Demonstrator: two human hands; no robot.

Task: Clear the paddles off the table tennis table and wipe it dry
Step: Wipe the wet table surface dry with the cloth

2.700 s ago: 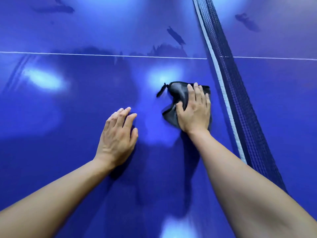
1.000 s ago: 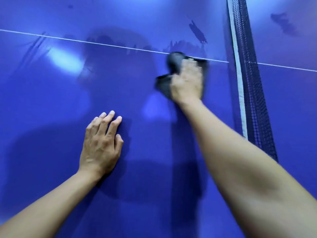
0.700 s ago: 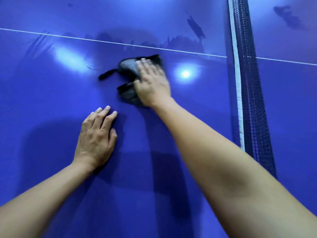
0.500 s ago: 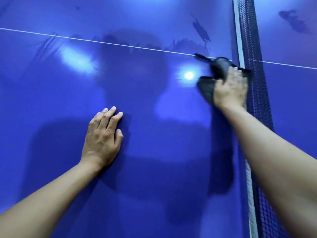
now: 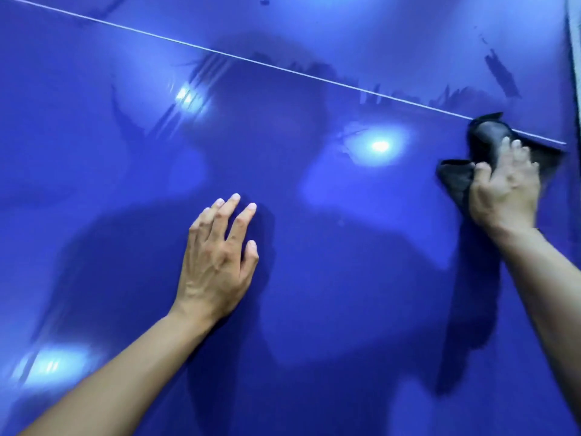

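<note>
This looks like an indoor games or sports room, since nearly the whole view is filled by a glossy, deep-blue table tennis surface [image 5: 314,294] crossed by a thin white painted line [image 5: 251,60]. A pale vertical strip [image 5: 574,42] shows at the far right edge. Round bright spots of lamp light [image 5: 379,146] mirrored in the sheen point to overhead indoor lighting.

No readable text, labels, brands or numbers anywhere.
</note>
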